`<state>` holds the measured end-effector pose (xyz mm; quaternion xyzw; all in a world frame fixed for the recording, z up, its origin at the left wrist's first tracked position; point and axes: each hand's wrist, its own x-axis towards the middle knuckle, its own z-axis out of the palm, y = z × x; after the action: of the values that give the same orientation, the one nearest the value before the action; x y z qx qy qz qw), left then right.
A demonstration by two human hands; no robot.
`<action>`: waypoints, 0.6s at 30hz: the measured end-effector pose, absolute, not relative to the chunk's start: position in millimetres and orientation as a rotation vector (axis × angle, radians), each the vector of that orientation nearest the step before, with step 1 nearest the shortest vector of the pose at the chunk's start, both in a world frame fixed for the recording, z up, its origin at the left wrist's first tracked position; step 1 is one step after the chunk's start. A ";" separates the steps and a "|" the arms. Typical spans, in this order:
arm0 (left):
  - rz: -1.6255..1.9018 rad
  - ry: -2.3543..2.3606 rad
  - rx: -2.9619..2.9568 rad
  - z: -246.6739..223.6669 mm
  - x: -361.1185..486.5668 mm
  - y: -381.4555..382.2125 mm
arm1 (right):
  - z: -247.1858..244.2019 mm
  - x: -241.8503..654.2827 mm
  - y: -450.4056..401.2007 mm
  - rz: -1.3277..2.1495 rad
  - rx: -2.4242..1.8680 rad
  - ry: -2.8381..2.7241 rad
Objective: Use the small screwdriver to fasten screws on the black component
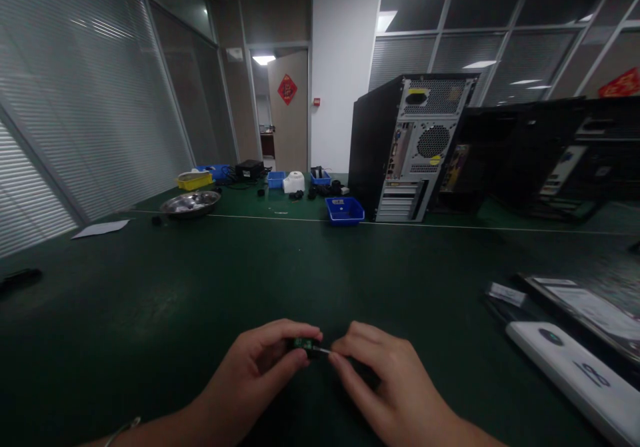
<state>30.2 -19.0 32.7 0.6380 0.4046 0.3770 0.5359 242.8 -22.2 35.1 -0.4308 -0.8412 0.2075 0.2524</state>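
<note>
Near the bottom centre, my left hand (255, 360) pinches a small green circuit board (303, 344) with dark edges between thumb and fingertips. From the right, my right hand (387, 370) closes its thumb and forefinger on a thin, pale, rod-like piece (321, 350). That piece reaches to the board's right end. Whether it is a tool's shaft or a wire I cannot tell, since my fingers cover the rest. Both hands are just above the green table mat (225, 287).
To the right lie a white device marked 18 (575, 367) and a hard drive (590, 307). A computer tower (415, 147) stands at the back right beside a blue bin (345, 212). Back left are a metal bowl (190, 204), a yellow tray (195, 181) and a paper sheet (101, 228).
</note>
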 end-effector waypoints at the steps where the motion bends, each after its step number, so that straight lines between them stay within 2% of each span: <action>1: 0.900 0.963 1.539 32.5 29.6 -19.1 | 35.3 242.6 -22.6 0.554 -1.188 -2.297; 12: 0.860 1.037 1.886 29.2 26.2 -18.0 | 35.4 240.8 -24.1 0.561 -1.211 -2.336; 18: 0.898 1.027 1.713 26.2 26.7 -17.0 | 28.9 240.7 -21.8 0.648 -1.144 -2.266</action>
<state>26.7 -17.0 26.2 0.6952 0.4170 0.3643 0.4583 240.7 -21.8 28.9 -0.4220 -0.8357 0.2390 0.2579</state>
